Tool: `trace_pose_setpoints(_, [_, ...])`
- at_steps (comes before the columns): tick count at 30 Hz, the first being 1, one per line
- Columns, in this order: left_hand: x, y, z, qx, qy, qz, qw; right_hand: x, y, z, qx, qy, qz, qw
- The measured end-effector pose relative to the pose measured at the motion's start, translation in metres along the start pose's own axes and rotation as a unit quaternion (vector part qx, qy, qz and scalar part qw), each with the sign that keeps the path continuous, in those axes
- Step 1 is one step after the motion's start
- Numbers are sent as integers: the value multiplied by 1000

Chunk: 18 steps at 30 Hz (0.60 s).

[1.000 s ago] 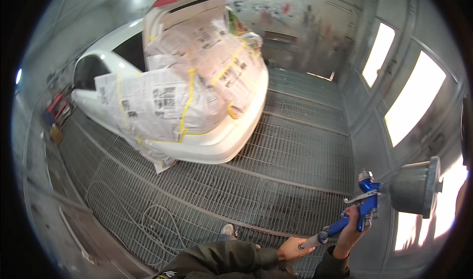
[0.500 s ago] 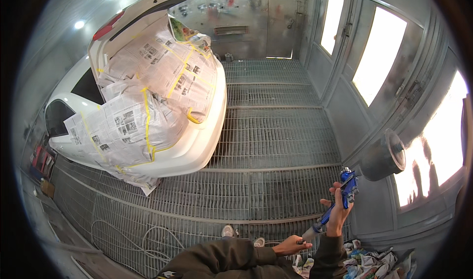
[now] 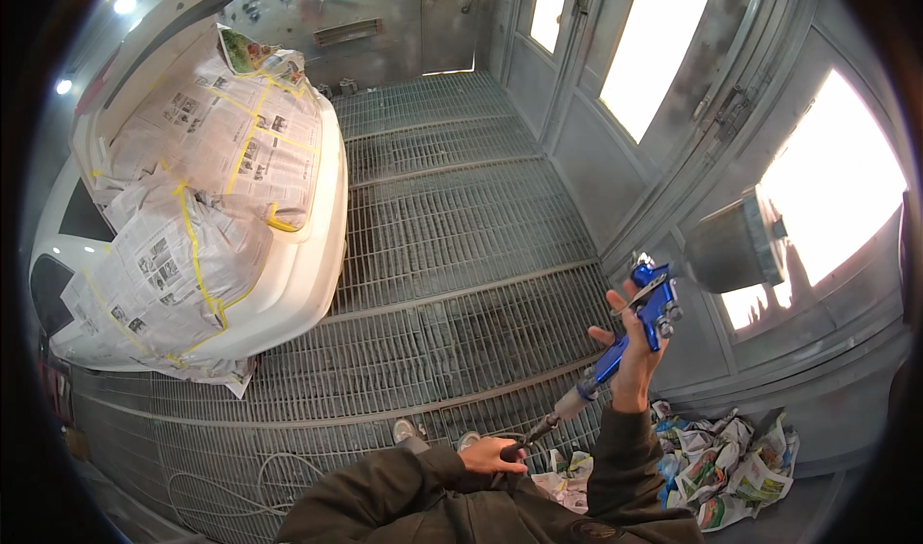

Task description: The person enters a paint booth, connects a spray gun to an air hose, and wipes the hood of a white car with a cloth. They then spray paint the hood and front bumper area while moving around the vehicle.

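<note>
A blue spray gun (image 3: 657, 304) with a dark grey paint cup (image 3: 735, 241) is in my right hand (image 3: 635, 361), at the right of the view. The palm wraps around the gun's handle, though some fingers are spread out. From the handle's lower end a pale cylindrical piece (image 3: 574, 402) and a metal fitting (image 3: 544, 429) point down toward my left hand (image 3: 488, 455). That hand is closed on a dark hose end (image 3: 512, 451) in line with the fitting. Whether hose and fitting are fully joined, I cannot tell.
On the left stands a white car (image 3: 312, 280), tailgate raised, its rear opening and side covered with newspaper sheets (image 3: 178, 217) and yellow tape. Metal grating (image 3: 452, 208) forms the floor. Crumpled paper (image 3: 726, 467) lies by the right wall. A pale hose (image 3: 260, 482) curls at lower left.
The view has turned rightward, so the car sits farther left. My left hand has moved away from the gun's handle, and the metal fitting now shows between them.
</note>
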State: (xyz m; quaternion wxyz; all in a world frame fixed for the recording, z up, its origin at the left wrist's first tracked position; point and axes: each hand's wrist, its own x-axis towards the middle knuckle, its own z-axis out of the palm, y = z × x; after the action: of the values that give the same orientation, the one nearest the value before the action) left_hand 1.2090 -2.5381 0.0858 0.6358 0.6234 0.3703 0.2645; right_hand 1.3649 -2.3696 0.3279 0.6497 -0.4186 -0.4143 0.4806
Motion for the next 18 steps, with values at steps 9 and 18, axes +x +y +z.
trace_pose_setpoints(9, [-115,-114,-64,245,209,-210,923,64,-22,6,-15,-13,-69,997])
trace_pose_setpoints(18, [-231,-170,-106,-25,18,-807,589,185,8,66,-59,-48,-59,995])
